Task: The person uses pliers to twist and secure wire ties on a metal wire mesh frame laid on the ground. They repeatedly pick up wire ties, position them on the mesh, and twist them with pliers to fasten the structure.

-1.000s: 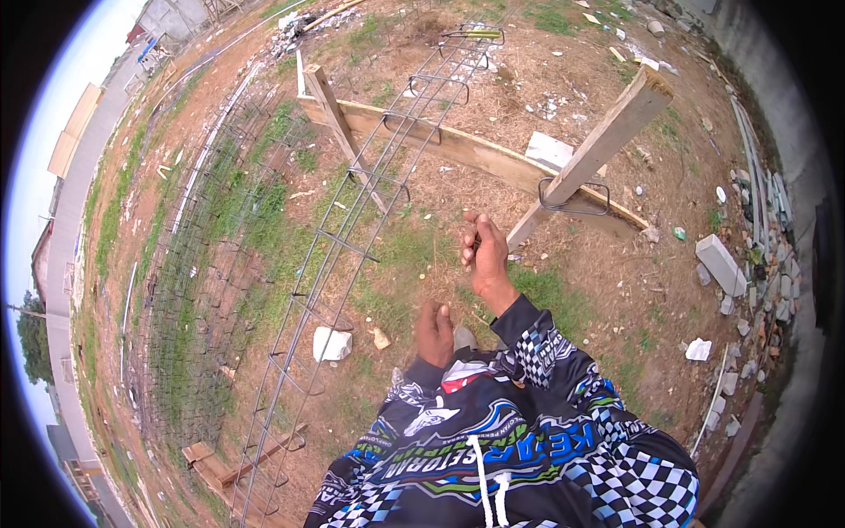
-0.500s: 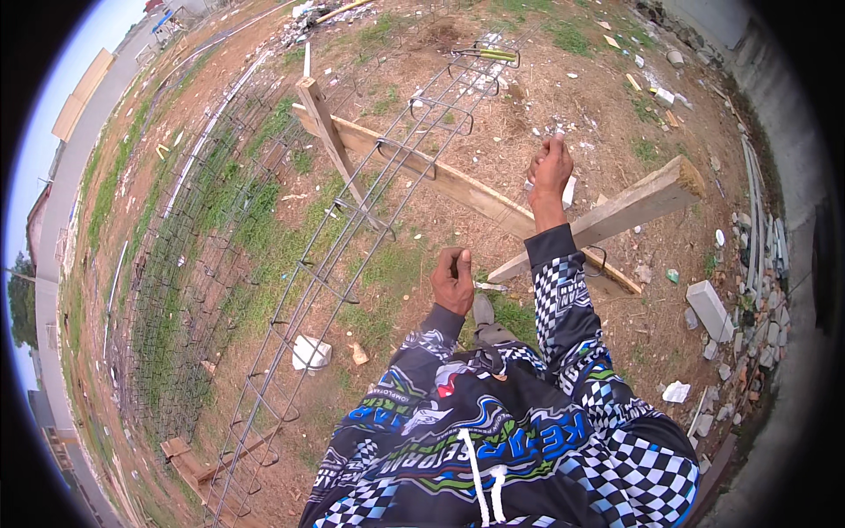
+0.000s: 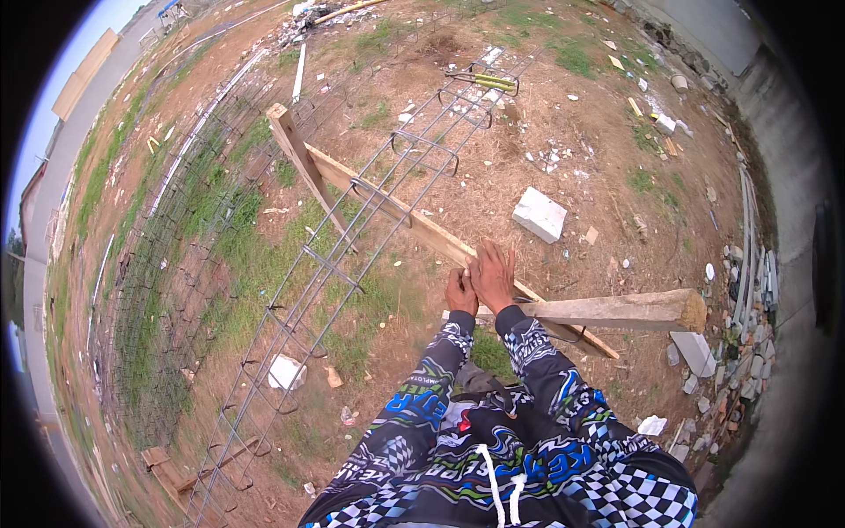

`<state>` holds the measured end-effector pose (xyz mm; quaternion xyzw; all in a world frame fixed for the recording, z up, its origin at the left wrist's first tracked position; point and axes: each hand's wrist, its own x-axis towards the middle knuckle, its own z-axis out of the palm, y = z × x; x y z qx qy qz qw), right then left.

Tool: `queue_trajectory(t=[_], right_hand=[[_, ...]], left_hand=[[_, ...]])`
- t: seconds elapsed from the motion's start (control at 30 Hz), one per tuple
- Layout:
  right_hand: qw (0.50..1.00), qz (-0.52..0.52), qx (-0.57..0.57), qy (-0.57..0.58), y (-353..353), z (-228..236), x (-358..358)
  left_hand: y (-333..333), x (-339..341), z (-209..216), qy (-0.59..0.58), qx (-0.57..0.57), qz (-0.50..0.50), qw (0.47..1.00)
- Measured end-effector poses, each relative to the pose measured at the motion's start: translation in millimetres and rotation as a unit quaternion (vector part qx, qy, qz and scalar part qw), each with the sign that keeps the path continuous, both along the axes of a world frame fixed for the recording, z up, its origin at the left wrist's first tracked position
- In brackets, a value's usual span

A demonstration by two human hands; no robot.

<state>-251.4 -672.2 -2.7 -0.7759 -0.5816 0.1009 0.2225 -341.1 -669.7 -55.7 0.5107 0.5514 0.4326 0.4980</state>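
Observation:
Both hands are close together at the middle of a long wooden plank (image 3: 400,209). My left hand (image 3: 460,293) is curled closed beside the plank's near edge; whatever its fingers hold, if anything, is hidden. Touching it, my right hand (image 3: 494,275) lies over the plank with fingers stretched out. The plank is held on edge between an upright wooden post (image 3: 295,145) on the left and a thick timber (image 3: 616,311) on the right. A long steel rebar cage (image 3: 312,255) with bent stirrups rests across the plank, left of my hands.
A yellow-green handled tool (image 3: 493,83) lies on the cage's far end. Wire mesh (image 3: 167,299) spreads over grass at left. White blocks (image 3: 540,215) and rubble (image 3: 748,365) lie on the ground, with pipes along the wall (image 3: 788,211) at right. Another wooden support (image 3: 167,475) stands lower left.
My hands were apart and raised, the right one farther out. They have come together down at the plank. The view has shifted, uncovering the white block beyond.

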Motion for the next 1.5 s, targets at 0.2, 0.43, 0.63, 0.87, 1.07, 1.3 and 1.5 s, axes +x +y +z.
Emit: queue_trajectory(t=[0.2,0.43,0.63,0.87,1.07,1.3,1.5], right_hand=[[0.994,0.012,0.076,-0.082,-2,-9,5],[1.0,0.008,0.012,0.014,8,-6,7],[0.98,-0.014,0.168,-0.109,-2,24,-15],[0.808,0.139,-0.07,0.568,-101,75,-161],[0.921,0.105,-0.049,0.371,-206,75,-106],[0.941,-0.018,-0.121,0.314,-387,100,8],[0.969,-0.211,-0.121,0.039,-488,154,102]], left_hand=[[6,3,2,-0.008,-0.027,0.052,0.998],[7,-53,-16,-0.071,0.046,0.168,0.982],[-29,-190,69,-0.146,0.011,0.125,0.981],[-61,-202,147,-0.393,-0.09,0.09,0.911],[-44,-250,130,-0.444,-0.128,0.032,0.886],[-47,-248,131,-0.352,-0.091,0.062,0.93],[-119,-96,201,-0.223,-0.118,-0.244,0.937]])
